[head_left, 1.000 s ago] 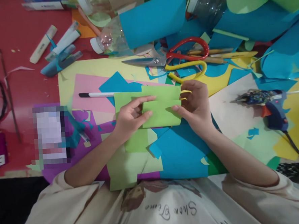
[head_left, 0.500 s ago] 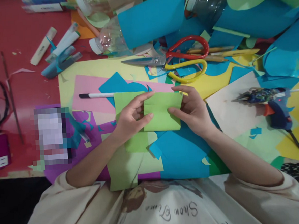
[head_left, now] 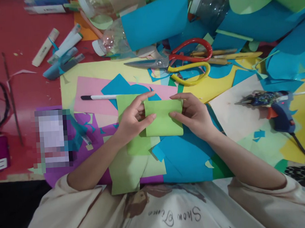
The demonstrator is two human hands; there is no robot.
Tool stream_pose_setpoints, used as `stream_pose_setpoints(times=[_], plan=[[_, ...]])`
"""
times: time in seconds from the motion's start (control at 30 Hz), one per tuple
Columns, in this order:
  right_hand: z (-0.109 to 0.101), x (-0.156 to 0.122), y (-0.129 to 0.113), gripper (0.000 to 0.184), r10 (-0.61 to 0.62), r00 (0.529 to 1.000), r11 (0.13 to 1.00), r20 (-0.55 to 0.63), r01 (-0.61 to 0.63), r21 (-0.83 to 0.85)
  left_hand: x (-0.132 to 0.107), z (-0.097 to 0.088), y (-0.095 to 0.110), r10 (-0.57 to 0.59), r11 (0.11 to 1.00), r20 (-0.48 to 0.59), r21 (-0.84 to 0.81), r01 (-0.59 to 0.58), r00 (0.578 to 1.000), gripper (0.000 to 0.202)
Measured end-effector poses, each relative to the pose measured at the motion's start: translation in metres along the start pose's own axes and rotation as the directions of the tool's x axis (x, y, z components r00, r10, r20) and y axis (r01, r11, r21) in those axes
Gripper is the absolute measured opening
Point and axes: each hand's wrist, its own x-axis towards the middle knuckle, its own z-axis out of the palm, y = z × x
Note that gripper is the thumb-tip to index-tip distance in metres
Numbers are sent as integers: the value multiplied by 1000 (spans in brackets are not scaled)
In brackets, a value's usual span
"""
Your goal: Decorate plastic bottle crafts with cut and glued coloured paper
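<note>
A light green piece of paper (head_left: 164,122), folded or curled along its near edge, is held up between my two hands. My left hand (head_left: 135,116) pinches its left side, thumb on the face toward me and fingers behind. On its right side my right hand (head_left: 194,115) grips the same way, the index finger stretched along the top. Under my left hand lies another green sheet (head_left: 123,103), partly covered by the hand. A white marker with a black cap (head_left: 99,97) pokes out from beneath that sheet. Blue paper (head_left: 188,160) lies below the held piece.
Large scissors (head_left: 164,61) with red and yellow handles lie beyond my hands. To the right rests a blue glue gun (head_left: 282,116) with its cord. Plastic bottles (head_left: 111,37) and paper scraps crowd the back. A blurred-out phone (head_left: 53,137) and several markers (head_left: 65,47) are at left.
The green paper has shifted slightly left and toward me, and its right edge has come down level. My right hand moved a little left with it.
</note>
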Motion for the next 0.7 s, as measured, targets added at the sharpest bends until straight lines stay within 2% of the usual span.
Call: stream_pose_setpoints(times=[0.07,0.23,0.43,0.7], plan=[[1,0,0,32,-10,1000,1000,-2,10,-9,0,0,1,-7,1000,7,3,7,1000,50],[2,0,-1,23,-22,1000,999,-8,22,-31,0,0,5,17,999,13,42,-18,1000,32],[1,1,-4,21,36,999,998,-22,-37,-57,-1,1,5,-15,999,3,46,15,1000,29],[1,2,-5,21,29,999,998,-34,-31,-56,-1,1,3,-48,999,18,9,48,999,28]])
